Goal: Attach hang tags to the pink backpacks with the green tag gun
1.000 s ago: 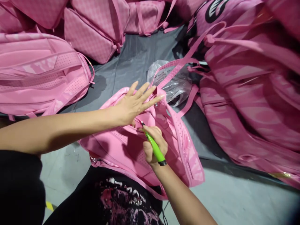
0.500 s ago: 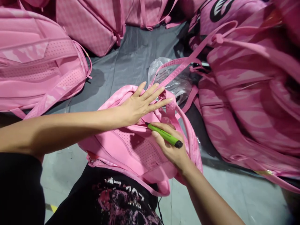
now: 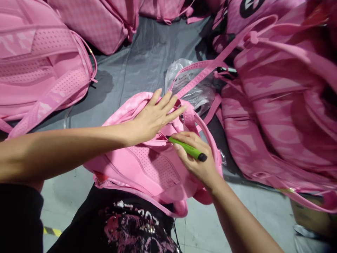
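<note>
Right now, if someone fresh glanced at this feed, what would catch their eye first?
Pink everywhere: one pink backpack lies across the person's lap at centre, with more pink backpacks heaped on the left, top and right. Next is the bright green pen, gripped in the right hand with its tip on the lap backpack. The left hand lies flat on that backpack's top, fingers spread.

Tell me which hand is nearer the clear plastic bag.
Left. The left hand lies flat on the backpack, fingertips just short of the plastic bag. The right hand grips the green pen lower down, farther away.
</note>
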The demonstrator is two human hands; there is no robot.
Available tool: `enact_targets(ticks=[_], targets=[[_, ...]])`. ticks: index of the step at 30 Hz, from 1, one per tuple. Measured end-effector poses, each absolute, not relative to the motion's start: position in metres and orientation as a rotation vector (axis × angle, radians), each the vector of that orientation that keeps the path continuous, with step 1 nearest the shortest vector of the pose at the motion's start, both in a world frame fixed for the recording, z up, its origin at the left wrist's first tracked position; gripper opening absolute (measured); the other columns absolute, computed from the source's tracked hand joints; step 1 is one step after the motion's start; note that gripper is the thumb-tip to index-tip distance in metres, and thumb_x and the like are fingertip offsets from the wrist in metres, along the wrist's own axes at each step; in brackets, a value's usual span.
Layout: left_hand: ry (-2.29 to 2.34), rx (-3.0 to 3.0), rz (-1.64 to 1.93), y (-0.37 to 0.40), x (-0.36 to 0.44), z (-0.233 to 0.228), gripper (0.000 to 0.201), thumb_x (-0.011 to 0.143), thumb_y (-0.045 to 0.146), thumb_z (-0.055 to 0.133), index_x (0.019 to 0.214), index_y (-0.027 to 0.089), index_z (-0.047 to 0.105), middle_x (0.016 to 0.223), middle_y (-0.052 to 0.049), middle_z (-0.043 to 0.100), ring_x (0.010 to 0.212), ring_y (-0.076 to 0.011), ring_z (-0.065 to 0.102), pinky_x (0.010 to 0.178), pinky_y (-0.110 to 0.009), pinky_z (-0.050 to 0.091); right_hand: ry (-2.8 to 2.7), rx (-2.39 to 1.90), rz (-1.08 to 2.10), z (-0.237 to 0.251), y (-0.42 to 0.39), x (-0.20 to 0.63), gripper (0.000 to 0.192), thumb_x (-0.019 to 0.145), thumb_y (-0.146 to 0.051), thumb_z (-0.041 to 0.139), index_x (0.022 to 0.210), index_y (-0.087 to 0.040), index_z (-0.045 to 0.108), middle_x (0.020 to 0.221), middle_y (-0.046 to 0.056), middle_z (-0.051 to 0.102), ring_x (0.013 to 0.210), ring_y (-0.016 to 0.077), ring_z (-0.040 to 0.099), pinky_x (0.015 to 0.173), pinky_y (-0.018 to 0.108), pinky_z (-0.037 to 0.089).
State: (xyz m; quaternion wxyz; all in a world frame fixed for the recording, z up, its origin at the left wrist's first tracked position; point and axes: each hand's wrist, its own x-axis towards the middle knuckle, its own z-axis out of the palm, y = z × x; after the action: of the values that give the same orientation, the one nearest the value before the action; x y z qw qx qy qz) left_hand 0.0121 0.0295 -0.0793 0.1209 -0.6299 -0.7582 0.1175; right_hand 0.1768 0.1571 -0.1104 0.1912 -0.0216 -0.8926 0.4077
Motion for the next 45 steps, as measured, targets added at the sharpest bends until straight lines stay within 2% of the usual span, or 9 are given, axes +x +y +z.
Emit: enact_targets(ticks=[10, 16, 23, 26, 31, 33, 37, 40, 45], targets=[[-2.269, -1.773, 0.314, 0.033, 0.016, -0.073, 0.067, 0.091, 0.019, 0.050, 0.154, 0.011, 0.027, 0.151, -0.019, 0.040, 0.130, -0.0328, 0.045, 0.112, -0.051, 0.030, -2.700, 0.099, 1.270, -0.098, 0.165, 0.147, 0.012, 0.086, -0.020, 0.067, 0.098, -0.020, 0.071, 0.096, 0.003, 0.077, 0.084, 0.0190, 0.072, 0.081, 0.035, 0.056], [-2.262, -1.761, 0.374, 0.036, 0.015, -0.072, 0.066, 0.093, 0.020, 0.049, 0.155, 0.011, 0.026, 0.154, -0.017, 0.038, 0.127, -0.0328, 0.047, 0.113, -0.050, 0.030, -2.681, 0.162, 0.951, -0.099, 0.160, 0.166, 0.018, 0.089, -0.017, 0.065, 0.106, -0.018, 0.068, 0.107, 0.007, 0.076, 0.096, 0.0224, 0.073, 0.085, 0.041, 0.055], [-2.293, -1.810, 0.337, 0.037, 0.014, -0.067, 0.068, 0.091, 0.019, 0.054, 0.153, 0.011, 0.028, 0.151, -0.018, 0.041, 0.127, -0.0336, 0.048, 0.112, -0.050, 0.034, -2.671, 0.108, 0.887, -0.111, 0.155, 0.178, 0.024, 0.090, -0.014, 0.064, 0.113, -0.020, 0.066, 0.117, 0.009, 0.073, 0.105, 0.0249, 0.070, 0.087, 0.045, 0.054], [-2.304, -1.836, 0.305, 0.036, 0.012, -0.070, 0.072, 0.090, 0.018, 0.053, 0.155, 0.012, 0.024, 0.155, -0.018, 0.036, 0.138, -0.0349, 0.041, 0.113, -0.051, 0.031, -2.676, 0.100, 0.914, -0.109, 0.156, 0.180, 0.024, 0.090, -0.013, 0.063, 0.113, -0.019, 0.066, 0.118, 0.010, 0.073, 0.106, 0.0247, 0.069, 0.088, 0.045, 0.054], [-2.156, -1.960, 0.319, 0.036, 0.008, -0.079, 0.077, 0.094, 0.024, 0.038, 0.158, 0.016, -0.004, 0.163, -0.019, 0.011, 0.151, -0.0390, 0.012, 0.112, -0.061, 0.017, -2.611, 0.135, 1.026, -0.105, 0.157, 0.176, 0.022, 0.091, -0.015, 0.063, 0.111, -0.021, 0.067, 0.114, 0.008, 0.074, 0.106, 0.0217, 0.069, 0.091, 0.041, 0.054], [-2.111, -1.998, 0.281, 0.039, 0.006, -0.082, 0.082, 0.092, 0.027, 0.044, 0.158, 0.017, -0.003, 0.163, -0.020, 0.012, 0.150, -0.0374, 0.017, 0.113, -0.059, 0.021, -2.591, 0.133, 1.050, -0.106, 0.157, 0.174, 0.022, 0.090, -0.015, 0.063, 0.110, -0.022, 0.068, 0.113, 0.007, 0.074, 0.104, 0.0215, 0.070, 0.090, 0.041, 0.054], [-2.173, -2.003, 0.267, 0.045, 0.006, -0.083, 0.088, 0.087, 0.024, 0.059, 0.159, 0.023, 0.009, 0.160, -0.020, 0.024, 0.135, -0.0366, 0.044, 0.110, -0.056, 0.032, -2.580, 0.112, 1.070, -0.107, 0.158, 0.173, 0.020, 0.089, -0.018, 0.065, 0.108, -0.022, 0.070, 0.110, 0.008, 0.075, 0.101, 0.0229, 0.071, 0.089, 0.043, 0.055], [-2.213, -1.995, 0.286, 0.046, 0.009, -0.079, 0.086, 0.085, 0.016, 0.060, 0.158, 0.022, 0.015, 0.161, -0.020, 0.024, 0.131, -0.0366, 0.046, 0.109, -0.055, 0.033, -2.584, 0.113, 1.095, -0.108, 0.159, 0.175, 0.021, 0.089, -0.018, 0.064, 0.109, -0.022, 0.070, 0.109, 0.007, 0.076, 0.102, 0.0232, 0.071, 0.090, 0.044, 0.055], [-2.269, -1.965, 0.263, 0.045, 0.012, -0.075, 0.082, 0.087, 0.012, 0.053, 0.158, 0.017, 0.014, 0.161, -0.020, 0.024, 0.136, -0.0368, 0.040, 0.110, -0.056, 0.031, -2.585, 0.107, 1.145, -0.110, 0.161, 0.170, 0.021, 0.090, -0.019, 0.062, 0.108, -0.024, 0.071, 0.106, 0.004, 0.077, 0.100, 0.0219, 0.070, 0.090, 0.043, 0.054]])
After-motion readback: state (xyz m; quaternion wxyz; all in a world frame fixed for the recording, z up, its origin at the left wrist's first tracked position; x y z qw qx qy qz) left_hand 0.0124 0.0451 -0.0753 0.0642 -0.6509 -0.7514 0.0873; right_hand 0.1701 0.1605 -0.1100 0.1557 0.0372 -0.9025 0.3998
